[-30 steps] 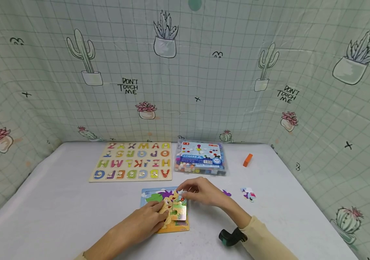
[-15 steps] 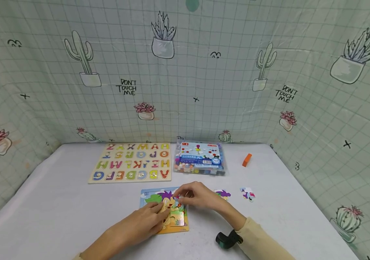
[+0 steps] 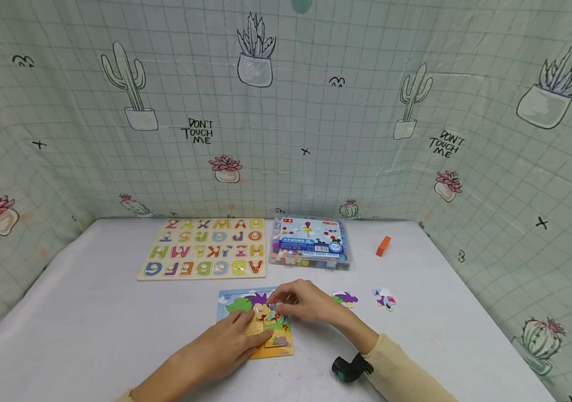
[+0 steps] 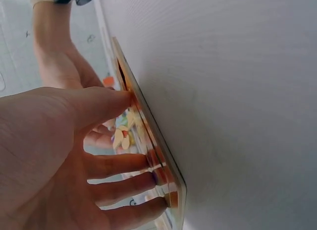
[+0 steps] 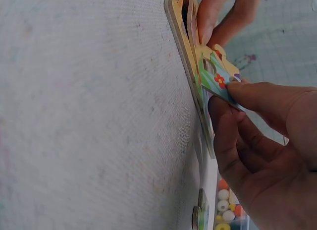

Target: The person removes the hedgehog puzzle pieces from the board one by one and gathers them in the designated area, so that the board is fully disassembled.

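A cartoon jigsaw puzzle in a shallow tray (image 3: 221, 307) lies on the table. My left hand (image 3: 227, 340) rests on it with fingers extended; in the left wrist view its fingertips (image 4: 161, 204) touch the pieces. In the head view, the left thumb lies on the lower right piece (image 3: 279, 339). My right hand (image 3: 303, 302) pinches a puzzle piece (image 5: 218, 80) with a red flower between thumb and fingers. That piece is tilted above the tray's right side. The left hand covers part of the picture.
Two loose puzzle pieces, one purple and green (image 3: 346, 298) and one purple and white (image 3: 385, 300), lie to the right. Behind are a wooden alphabet board (image 3: 177, 278), a clear box of coloured beads (image 3: 311, 243) and an orange block (image 3: 383, 246).
The lower right piece has shifted down into the tray's corner area, and the left thumb has moved right onto it. The right hand has come slightly left, still holding the flower piece.
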`<action>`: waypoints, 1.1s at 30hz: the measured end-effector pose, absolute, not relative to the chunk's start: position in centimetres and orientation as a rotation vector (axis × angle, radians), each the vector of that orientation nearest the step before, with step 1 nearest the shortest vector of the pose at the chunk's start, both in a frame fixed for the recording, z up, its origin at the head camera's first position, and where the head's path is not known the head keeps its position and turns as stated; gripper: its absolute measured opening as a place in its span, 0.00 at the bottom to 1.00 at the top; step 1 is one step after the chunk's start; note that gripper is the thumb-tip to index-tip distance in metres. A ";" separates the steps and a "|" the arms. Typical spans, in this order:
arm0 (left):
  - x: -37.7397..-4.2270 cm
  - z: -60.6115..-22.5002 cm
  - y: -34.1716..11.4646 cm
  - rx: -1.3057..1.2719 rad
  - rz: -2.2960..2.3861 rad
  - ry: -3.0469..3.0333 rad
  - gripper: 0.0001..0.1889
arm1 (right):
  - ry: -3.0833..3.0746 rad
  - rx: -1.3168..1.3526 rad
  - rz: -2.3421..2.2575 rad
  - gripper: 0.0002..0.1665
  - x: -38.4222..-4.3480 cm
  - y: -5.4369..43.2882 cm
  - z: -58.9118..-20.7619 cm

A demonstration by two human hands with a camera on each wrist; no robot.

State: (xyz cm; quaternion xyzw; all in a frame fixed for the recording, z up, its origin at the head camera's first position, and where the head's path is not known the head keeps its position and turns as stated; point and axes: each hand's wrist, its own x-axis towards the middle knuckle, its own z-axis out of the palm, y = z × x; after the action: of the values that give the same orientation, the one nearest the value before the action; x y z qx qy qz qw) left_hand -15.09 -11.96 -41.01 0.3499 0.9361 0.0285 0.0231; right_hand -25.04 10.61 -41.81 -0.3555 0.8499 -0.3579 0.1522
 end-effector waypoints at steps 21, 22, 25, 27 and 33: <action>-15.2 -40.7 -12.0 1.058 0.085 2.842 0.23 | 2.424 -1.038 -1.033 0.10 -25.1 10.3 -41.9; -15.2 -40.7 -12.1 1.061 0.099 2.837 0.23 | 2.427 -1.040 -1.034 0.10 -25.1 10.3 -41.9; -15.3 -40.7 -12.3 1.070 0.152 2.823 0.22 | 2.449 -1.031 -1.029 0.10 -25.0 10.2 -42.0; -15.4 -40.6 -12.4 1.077 0.176 2.810 0.22 | 2.467 -1.023 -1.023 0.10 -25.0 10.2 -42.1; -15.5 -40.3 -12.6 1.086 0.209 2.763 0.24 | 2.482 -1.015 -1.021 0.10 -24.9 10.2 -42.2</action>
State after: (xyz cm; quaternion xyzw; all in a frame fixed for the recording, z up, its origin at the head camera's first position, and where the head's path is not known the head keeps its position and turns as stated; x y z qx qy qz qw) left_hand -15.47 -12.61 -40.34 0.3637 0.9252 0.0700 0.0825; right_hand -24.92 10.19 -42.16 -0.3505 0.8570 -0.3525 0.1357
